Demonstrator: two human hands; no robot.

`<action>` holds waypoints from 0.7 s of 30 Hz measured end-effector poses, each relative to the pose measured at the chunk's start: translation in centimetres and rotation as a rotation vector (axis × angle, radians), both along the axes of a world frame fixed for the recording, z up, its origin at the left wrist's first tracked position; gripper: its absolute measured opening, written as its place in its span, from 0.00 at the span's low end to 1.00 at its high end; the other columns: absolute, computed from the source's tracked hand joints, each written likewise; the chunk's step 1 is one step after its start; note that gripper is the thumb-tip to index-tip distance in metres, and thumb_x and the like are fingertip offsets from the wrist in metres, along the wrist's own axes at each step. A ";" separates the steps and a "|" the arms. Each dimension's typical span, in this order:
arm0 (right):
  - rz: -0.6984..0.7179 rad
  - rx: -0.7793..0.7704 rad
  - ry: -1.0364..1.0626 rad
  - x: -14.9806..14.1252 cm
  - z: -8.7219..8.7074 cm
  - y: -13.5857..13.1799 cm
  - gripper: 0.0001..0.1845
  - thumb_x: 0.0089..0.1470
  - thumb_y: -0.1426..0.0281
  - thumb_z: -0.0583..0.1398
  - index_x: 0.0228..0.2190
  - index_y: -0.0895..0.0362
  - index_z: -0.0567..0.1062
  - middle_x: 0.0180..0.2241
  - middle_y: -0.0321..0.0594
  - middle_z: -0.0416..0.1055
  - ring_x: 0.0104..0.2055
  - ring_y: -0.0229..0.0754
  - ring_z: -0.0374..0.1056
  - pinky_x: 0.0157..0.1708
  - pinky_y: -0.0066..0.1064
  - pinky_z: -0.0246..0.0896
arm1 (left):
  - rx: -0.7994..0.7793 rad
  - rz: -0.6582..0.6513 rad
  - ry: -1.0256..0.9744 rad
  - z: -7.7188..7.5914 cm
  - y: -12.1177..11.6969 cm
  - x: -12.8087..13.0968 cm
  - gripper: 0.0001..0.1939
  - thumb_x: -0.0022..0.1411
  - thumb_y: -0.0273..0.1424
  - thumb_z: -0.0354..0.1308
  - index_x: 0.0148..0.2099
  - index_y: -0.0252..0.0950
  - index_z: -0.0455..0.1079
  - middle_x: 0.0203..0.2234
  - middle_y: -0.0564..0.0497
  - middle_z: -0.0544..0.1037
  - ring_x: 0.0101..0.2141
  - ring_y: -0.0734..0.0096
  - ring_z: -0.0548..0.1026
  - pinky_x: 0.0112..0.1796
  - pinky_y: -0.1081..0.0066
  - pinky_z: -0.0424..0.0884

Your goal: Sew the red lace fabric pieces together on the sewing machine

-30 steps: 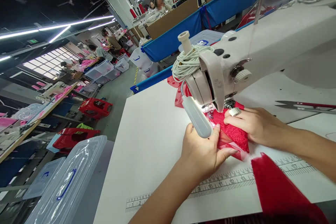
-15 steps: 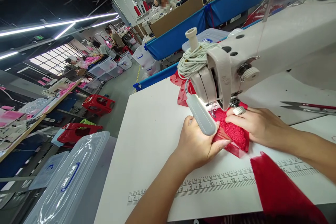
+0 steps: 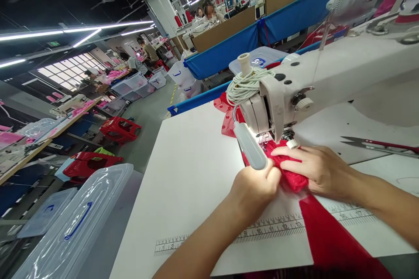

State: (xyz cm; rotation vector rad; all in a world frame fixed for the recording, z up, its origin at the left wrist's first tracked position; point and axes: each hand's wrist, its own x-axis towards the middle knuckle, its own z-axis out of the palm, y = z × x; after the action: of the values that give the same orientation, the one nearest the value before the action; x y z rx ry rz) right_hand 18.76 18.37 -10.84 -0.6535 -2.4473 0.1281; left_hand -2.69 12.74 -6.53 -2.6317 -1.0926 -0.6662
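Red lace fabric lies bunched under the needle area of a white sewing machine. My left hand is closed on the fabric's near left edge, thumb and fingers pinched together just below the grey lamp. From the right, my right hand grips the lace, its front fingers bent over the top close to the presser foot. A smooth red strip trails from the bunch over the table's near edge. Sheer red fabric with darker spots lies behind the machine head.
Thread snips lie on the white table right of the machine. A printed ruler scale runs along the near side. Lidded plastic bins and red stools stand to the left. Several people work farther back.
My left hand has closed from an outstretched thumb to a tight pinch and turned over the fabric. My right fingers have shifted left over the lace. The red strip has swung left.
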 end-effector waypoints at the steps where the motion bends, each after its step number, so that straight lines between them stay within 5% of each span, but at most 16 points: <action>1: 0.007 -0.030 0.044 -0.1 -0.1 0.0 0.10 0.62 0.72 0.56 0.33 0.53 0.77 0.43 0.42 0.77 0.34 0.42 0.69 0.32 0.33 0.59 | -0.153 -0.015 -0.107 0.0 0.4 -0.4 0.13 0.64 0.15 0.47 0.37 0.35 0.67 0.35 0.47 0.77 0.32 0.69 0.75 0.28 0.72 0.69; 4: -0.082 -0.192 0.185 -0.8 -0.5 0.1 0.17 0.66 0.61 0.55 0.28 0.53 0.74 0.28 0.38 0.74 0.27 0.40 0.64 0.27 0.32 0.56 | -0.558 0.067 -0.467 -0.3 1.4 -1.2 0.10 0.70 0.22 0.45 0.41 0.37 0.66 0.32 0.49 0.76 0.32 0.67 0.77 0.32 0.68 0.75; 7: -0.182 -0.381 0.285 -1.4 -0.6 0.2 0.23 0.67 0.55 0.53 0.23 0.53 0.69 0.19 0.34 0.65 0.21 0.38 0.57 0.22 0.31 0.53 | -0.690 0.197 -0.599 -0.7 2.0 -1.4 0.11 0.74 0.27 0.43 0.41 0.38 0.66 0.25 0.54 0.71 0.22 0.71 0.73 0.25 0.70 0.71; 11: -0.170 -0.493 0.313 -1.6 -0.5 0.4 0.23 0.67 0.55 0.53 0.23 0.53 0.68 0.20 0.34 0.68 0.22 0.39 0.61 0.23 0.31 0.55 | -0.913 0.186 -0.657 -0.5 1.9 -1.2 0.08 0.70 0.26 0.48 0.44 0.39 0.69 0.22 0.57 0.68 0.17 0.73 0.70 0.21 0.72 0.66; 17: -0.120 -0.355 0.312 -1.6 -0.5 0.2 0.23 0.69 0.58 0.53 0.23 0.52 0.66 0.21 0.34 0.67 0.22 0.38 0.61 0.24 0.30 0.55 | -0.780 0.159 -0.663 -0.7 1.6 -0.5 0.03 0.62 0.26 0.59 0.37 0.38 0.69 0.23 0.57 0.70 0.24 0.73 0.70 0.27 0.73 0.67; 21: -0.107 -0.151 0.226 -1.5 0.0 -0.1 0.12 0.69 0.63 0.54 0.36 0.52 0.74 0.28 0.36 0.75 0.26 0.40 0.67 0.24 0.30 0.58 | -0.808 0.159 -0.665 -1.1 1.7 -0.6 0.13 0.67 0.27 0.53 0.28 0.38 0.61 0.19 0.58 0.65 0.21 0.76 0.67 0.25 0.74 0.64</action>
State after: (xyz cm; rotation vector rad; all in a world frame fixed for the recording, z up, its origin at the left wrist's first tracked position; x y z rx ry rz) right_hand 17.31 18.22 -10.82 -0.7895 -2.1961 0.3279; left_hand -3.30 14.42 -7.67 -2.9431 -2.1035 -1.3530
